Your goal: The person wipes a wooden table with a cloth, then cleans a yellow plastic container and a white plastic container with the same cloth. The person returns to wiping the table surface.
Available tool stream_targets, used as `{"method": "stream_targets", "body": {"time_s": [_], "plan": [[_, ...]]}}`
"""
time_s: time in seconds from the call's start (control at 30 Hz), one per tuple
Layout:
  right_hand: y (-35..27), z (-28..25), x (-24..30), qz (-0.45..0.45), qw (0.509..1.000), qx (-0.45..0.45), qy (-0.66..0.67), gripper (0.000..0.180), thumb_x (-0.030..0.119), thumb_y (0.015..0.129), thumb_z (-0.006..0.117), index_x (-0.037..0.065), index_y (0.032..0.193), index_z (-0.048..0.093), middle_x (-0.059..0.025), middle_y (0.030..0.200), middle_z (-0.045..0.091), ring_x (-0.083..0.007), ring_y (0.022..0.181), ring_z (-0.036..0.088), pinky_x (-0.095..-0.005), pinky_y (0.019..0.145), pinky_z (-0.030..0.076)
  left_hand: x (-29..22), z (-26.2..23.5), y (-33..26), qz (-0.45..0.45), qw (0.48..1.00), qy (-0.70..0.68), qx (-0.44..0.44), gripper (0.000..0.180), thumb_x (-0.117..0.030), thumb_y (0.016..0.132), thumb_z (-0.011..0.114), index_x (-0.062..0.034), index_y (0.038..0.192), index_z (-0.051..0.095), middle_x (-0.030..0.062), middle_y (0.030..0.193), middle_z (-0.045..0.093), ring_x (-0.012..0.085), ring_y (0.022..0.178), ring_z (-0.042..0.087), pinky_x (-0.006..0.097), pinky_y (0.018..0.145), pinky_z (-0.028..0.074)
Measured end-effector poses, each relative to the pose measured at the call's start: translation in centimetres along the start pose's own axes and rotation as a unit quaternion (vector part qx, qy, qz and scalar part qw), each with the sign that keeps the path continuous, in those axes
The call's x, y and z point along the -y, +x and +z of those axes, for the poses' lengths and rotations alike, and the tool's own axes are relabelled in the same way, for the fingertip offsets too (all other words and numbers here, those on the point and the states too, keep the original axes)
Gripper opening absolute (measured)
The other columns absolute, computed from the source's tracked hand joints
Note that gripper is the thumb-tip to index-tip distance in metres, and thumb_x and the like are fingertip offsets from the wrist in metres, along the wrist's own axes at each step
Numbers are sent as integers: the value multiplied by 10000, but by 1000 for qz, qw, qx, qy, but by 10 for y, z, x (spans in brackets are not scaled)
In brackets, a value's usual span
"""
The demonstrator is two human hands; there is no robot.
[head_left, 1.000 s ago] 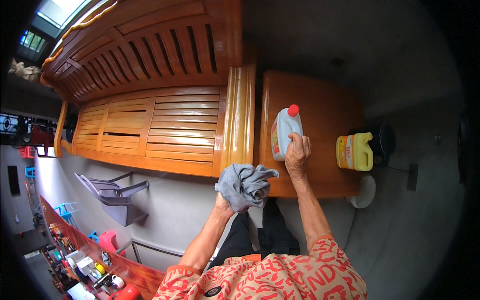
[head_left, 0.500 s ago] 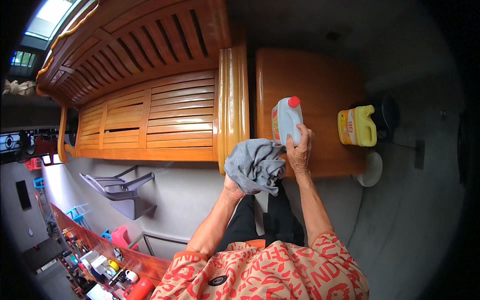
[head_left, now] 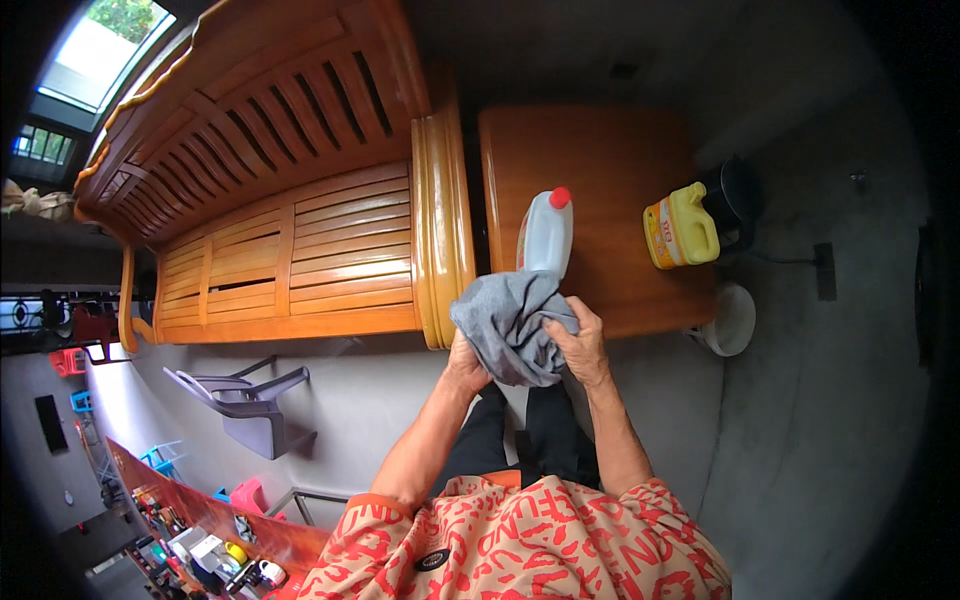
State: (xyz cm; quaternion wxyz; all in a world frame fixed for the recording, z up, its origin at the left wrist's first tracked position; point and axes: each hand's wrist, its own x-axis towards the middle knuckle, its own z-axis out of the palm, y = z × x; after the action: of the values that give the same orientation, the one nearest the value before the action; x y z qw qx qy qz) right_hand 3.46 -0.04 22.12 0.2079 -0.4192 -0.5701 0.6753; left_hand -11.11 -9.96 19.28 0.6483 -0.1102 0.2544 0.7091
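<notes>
Both hands hold one grey cloth [head_left: 512,325], bunched just above the near edge of the wooden desk [head_left: 610,170]: the left hand [head_left: 466,362] grips it from below, fingers closed in the folds, and the right hand [head_left: 582,342] wraps its side. A grey bottle with a red cap [head_left: 546,232] stands on the desk right behind the cloth, so wetting seems underway and no wiping looks begun. A yellow jug [head_left: 682,225] sits near the desk's right edge; the slatted bench [head_left: 290,250] borders its left, leaving bare wood between.
</notes>
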Motion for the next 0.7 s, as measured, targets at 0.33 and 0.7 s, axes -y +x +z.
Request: {"method": "stream_targets", "body": {"time_s": [0.33,0.7], "plan": [[-21,9,-10,-257,965,-4,-47,271,116,744,618,22,996,585,-164,1298,450,-292,1208,445,-386,1011,350,47,33,-4,-75,995,44,-40,337,-336,969,465,-96,1199,521,41,1119,577,205,1065,561,388,950,451],[89,-56,-14,-157,961,-214,73,305,89,859,591,-13,1146,570,-82,979,631,-155,880,581,-308,805,470,38,23,54,273,758,573,-148,469,-159,848,647,-35,1260,460,90,1170,516,198,1054,492,320,869,428]]}}
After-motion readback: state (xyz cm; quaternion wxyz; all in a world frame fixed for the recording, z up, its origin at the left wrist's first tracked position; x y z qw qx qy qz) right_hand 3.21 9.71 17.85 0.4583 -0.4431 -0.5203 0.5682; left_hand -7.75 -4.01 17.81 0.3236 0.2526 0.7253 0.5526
